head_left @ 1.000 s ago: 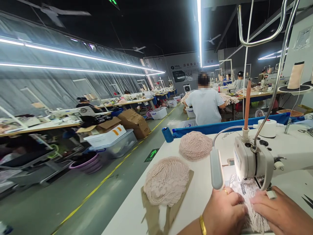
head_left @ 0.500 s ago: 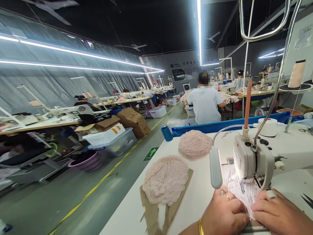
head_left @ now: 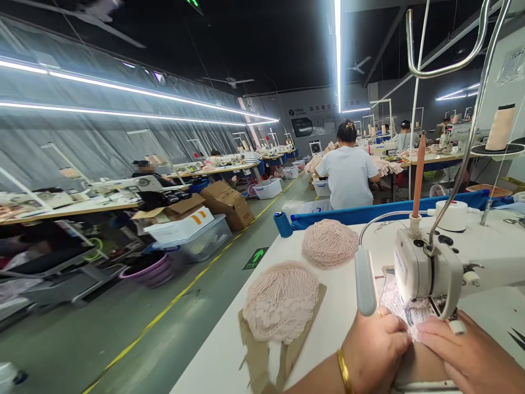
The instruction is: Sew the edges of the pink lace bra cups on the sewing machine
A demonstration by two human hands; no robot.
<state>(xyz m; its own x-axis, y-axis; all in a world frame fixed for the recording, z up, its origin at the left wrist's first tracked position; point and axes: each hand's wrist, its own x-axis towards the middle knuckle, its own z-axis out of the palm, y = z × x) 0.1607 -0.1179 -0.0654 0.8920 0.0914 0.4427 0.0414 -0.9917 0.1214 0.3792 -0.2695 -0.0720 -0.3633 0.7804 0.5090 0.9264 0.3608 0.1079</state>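
Under the head of a white sewing machine [head_left: 426,268] lies a pale pink lace piece [head_left: 391,295], brightly lit by the lamp [head_left: 365,282]. My left hand [head_left: 375,342], with a gold ring and bracelet, has its fingers curled onto the lace's near left edge. From the right, my right hand [head_left: 459,342] pinches the near edge close to the needle area; the machine head partly covers its fingers. Both hands nearly meet in front of the presser foot. To the left, a domed pink lace stack [head_left: 281,301] rests on brown card [head_left: 250,350], with another lace stack [head_left: 330,244] behind it.
A blue thread cone [head_left: 283,224] stands at the table's far left corner. Dark scissors [head_left: 517,338] lie at the right edge. A blue cloth trough [head_left: 389,208] runs behind the table. Beyond it, a person in a white shirt [head_left: 348,175] sits facing away.
Both hands have moved forward toward the needle, and less lace shows between them. The lace has gone further under the machine head. The view has shifted slightly.
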